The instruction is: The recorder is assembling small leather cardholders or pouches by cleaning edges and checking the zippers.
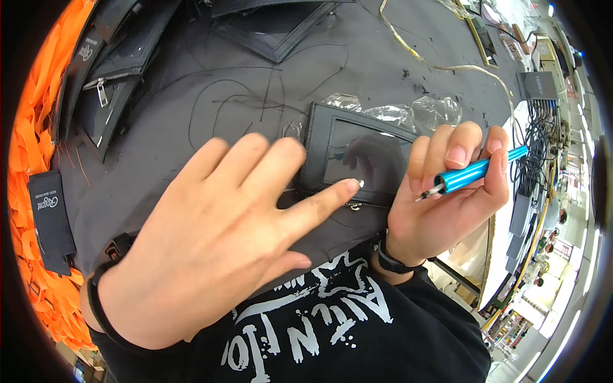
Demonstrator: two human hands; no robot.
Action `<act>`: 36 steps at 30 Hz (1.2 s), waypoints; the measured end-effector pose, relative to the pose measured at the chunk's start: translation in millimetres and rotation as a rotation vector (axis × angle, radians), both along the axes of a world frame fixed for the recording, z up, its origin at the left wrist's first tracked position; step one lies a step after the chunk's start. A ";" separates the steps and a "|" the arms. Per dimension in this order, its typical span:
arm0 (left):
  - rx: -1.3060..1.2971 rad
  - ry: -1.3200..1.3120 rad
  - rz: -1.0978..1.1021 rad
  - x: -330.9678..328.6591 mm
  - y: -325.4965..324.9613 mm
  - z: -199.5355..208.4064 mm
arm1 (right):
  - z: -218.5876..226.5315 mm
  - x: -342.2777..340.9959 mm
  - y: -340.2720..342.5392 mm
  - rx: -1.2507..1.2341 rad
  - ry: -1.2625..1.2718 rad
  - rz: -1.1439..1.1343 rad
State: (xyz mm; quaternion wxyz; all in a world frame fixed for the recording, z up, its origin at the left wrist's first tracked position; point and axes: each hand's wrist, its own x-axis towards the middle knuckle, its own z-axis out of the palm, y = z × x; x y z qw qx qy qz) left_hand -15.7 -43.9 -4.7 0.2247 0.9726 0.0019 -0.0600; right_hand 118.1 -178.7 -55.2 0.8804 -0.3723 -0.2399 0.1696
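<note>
A black wallet-like holder with a clear window lies in front of me, a zip pull at its near edge. My left hand is spread over its left side, index finger stretched out. That fingertip is at the near edge of the window; whether it presses there I cannot tell. In my right hand, beside the holder's right end, is a shiny blue pen-shaped tool. Its thin metal tip points left, above the holder, and the fingers are wrapped round the barrel.
More black holders lie at the far side, and a zipped stack at the far left. Crumpled clear film and loose black threads surround the work. Orange ribbons hang along the left edge. A pale cord crosses the far right.
</note>
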 end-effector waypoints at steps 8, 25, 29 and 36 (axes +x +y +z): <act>0.312 0.088 0.160 -9.9 4.6 32.0 | 1.4 33.3 -33.8 -0.056 0.056 -0.183; -0.021 -0.038 0.099 30.3 -18.5 -6.1 | -9.5 -0.6 -15.3 -0.474 -0.197 0.051; -0.022 -0.084 0.111 28.4 -20.7 -8.4 | -11.1 -2.0 -15.5 -0.499 -0.235 0.025; -0.117 -0.116 0.153 24.9 -18.1 -10.1 | -17.6 4.2 -20.1 -0.662 -0.495 -0.023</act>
